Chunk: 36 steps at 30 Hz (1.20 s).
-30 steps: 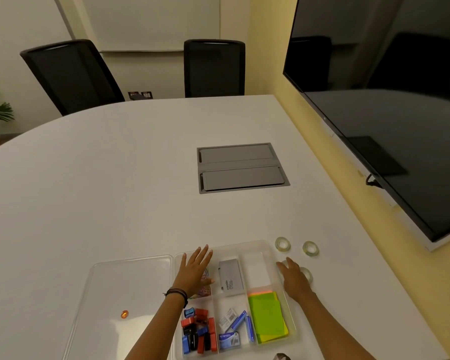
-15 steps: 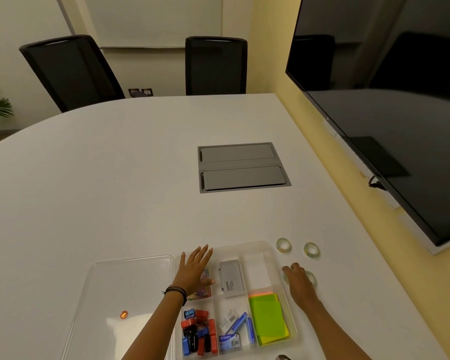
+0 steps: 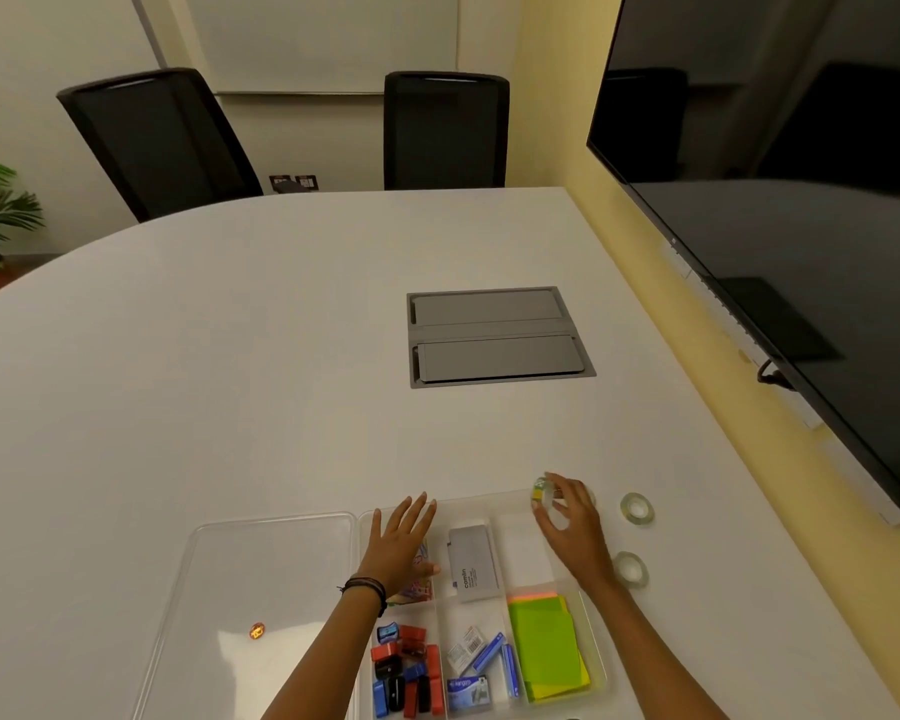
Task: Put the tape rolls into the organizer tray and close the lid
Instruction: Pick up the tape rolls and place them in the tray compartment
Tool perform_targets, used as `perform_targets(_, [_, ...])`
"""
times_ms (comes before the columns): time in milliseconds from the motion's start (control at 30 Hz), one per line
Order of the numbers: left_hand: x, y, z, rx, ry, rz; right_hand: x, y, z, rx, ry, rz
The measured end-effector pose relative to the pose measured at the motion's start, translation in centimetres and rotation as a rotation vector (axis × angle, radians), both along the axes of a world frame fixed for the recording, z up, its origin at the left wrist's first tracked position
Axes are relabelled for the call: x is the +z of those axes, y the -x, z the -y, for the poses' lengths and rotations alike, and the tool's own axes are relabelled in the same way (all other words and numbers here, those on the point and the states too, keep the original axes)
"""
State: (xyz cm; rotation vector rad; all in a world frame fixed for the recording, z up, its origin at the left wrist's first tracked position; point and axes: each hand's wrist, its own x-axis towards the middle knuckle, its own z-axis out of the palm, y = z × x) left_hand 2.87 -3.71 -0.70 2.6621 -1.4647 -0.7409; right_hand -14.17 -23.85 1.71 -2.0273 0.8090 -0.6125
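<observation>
Your right hand (image 3: pixel 567 522) is pinching a clear tape roll (image 3: pixel 541 495) between thumb and fingertips, holding it on edge above the far right corner of the organizer tray (image 3: pixel 601 667). What the drop depends on is this: the roll is sitting over the tray's far rim, and the empty far-right compartment (image 3: pixel 523 550) is lying just toward you and a little left of your fingers. I judge you are needing only a short pull back toward yourself before letting go, and tipping the roll flat would help it settle.

Your left hand (image 3: pixel 401 545) is lying open and flat, fingers spread, on the far left compartment of the tray, gripping nothing and seemingly steadying it.

Two more tape rolls are waiting on the white table (image 3: pixel 230 381) outside the tray's right wall: one (image 3: pixel 637 509) beside your right fingers, the other (image 3: pixel 631 569) beside your right wrist. Your right hand is the nearer one for both. The clear lid (image 3: pixel 261 574) is lying open to the left.
</observation>
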Motion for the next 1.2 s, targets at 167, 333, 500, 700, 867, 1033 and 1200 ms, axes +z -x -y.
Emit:
perform_targets(167, [0.0,-0.1,0.1,-0.005,0.000,0.002,-1.4,-1.2,-1.4,0.191,0.023,-0.227])
perform_targets(333, [-0.1,-0.1,0.1,0.000,0.011,-0.003,-2.8,-2.1,-2.0,0.282,0.054,-0.466])
perform_targets(500, [-0.1,-0.2,0.0,0.000,0.020,-0.011,-3.1,-3.2,-2.0,0.322,0.083,-0.584])
perform_targets(700, [-0.5,-0.6,0.3,0.006,0.033,-0.018,-3.1,-3.9,-1.9,0.311,0.086,-0.598])
perform_targets(867, [-0.8,-0.9,0.5,-0.005,0.036,-0.011,-2.3,-4.1,-1.0,0.323,0.103,-0.589])
perform_targets(1033, [-1.1,-0.9,0.5,-0.003,0.050,-0.010,-0.2,-4.1,1.3,0.084,0.126,-0.260])
perform_targets(1200, [-1.1,-0.9,0.5,-0.005,0.056,-0.010,-1.0,-2.4,4.3,-0.001,0.081,-0.374])
